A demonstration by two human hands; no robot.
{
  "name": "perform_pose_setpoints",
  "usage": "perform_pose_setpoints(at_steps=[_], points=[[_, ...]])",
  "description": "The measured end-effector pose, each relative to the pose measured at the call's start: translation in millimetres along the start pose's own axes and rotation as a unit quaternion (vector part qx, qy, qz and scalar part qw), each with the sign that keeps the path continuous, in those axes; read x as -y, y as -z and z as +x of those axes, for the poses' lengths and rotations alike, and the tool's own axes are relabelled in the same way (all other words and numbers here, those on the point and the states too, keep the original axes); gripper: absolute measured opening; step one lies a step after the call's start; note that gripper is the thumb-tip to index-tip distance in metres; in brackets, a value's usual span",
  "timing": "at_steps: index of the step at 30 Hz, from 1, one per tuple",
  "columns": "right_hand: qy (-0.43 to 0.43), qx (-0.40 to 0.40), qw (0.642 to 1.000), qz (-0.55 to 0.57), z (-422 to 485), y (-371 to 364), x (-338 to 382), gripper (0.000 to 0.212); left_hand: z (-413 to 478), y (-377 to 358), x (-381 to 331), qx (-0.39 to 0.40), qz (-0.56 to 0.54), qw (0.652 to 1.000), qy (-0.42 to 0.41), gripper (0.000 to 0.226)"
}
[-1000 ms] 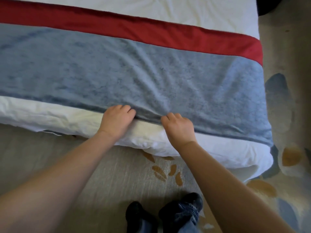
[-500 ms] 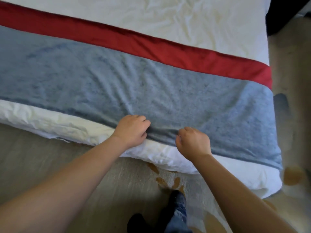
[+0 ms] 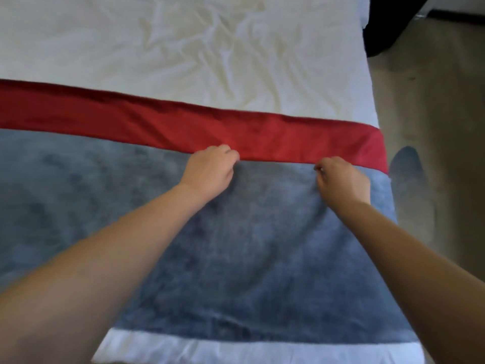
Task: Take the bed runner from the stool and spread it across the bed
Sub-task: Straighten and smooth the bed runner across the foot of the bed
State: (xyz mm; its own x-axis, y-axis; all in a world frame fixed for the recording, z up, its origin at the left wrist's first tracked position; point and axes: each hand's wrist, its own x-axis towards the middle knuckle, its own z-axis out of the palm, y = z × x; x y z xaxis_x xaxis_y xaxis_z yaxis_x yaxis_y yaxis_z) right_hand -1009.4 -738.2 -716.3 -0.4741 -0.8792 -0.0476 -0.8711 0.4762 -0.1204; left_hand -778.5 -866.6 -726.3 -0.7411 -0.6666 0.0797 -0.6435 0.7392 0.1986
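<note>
The bed runner (image 3: pixel 249 258), grey-blue with a red band (image 3: pixel 157 127) along its far side, lies flat across the white bed (image 3: pixel 183 48) from left to right. My left hand (image 3: pixel 210 170) rests with curled fingers at the seam where the grey cloth meets the red band. My right hand (image 3: pixel 341 178) sits further right on the same seam, fingers curled and seeming to pinch the cloth. The runner's right end hangs over the bed's side.
White, wrinkled bedding shows beyond the red band, and a white strip (image 3: pixel 236 350) of it shows at the near edge. Beige carpet (image 3: pixel 433 101) runs along the right of the bed, with a dark object (image 3: pixel 388 22) at the top right corner.
Both hands left the runner's near edge and reached forward to the seam by the red band. The view moved forward over the bed, so the floor and feet are out of sight.
</note>
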Motion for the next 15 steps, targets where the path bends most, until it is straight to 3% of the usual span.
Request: perform_pose_setpoints(at_steps=[5,10,15], points=[[0.01,-0.015,1.0,0.011,89,-8,-31,0.026,99,-20,-5,-0.024,-0.033,0.998,0.039,0.026],[0.046,-0.029,0.998,0.016,149,-24,-38,0.028,160,-35,0,0.0,-0.021,0.997,0.072,0.027],[0.1,-0.037,0.994,-0.039,176,-45,-50,0.016,181,-48,14,0.029,0.05,0.998,0.007,0.021]])
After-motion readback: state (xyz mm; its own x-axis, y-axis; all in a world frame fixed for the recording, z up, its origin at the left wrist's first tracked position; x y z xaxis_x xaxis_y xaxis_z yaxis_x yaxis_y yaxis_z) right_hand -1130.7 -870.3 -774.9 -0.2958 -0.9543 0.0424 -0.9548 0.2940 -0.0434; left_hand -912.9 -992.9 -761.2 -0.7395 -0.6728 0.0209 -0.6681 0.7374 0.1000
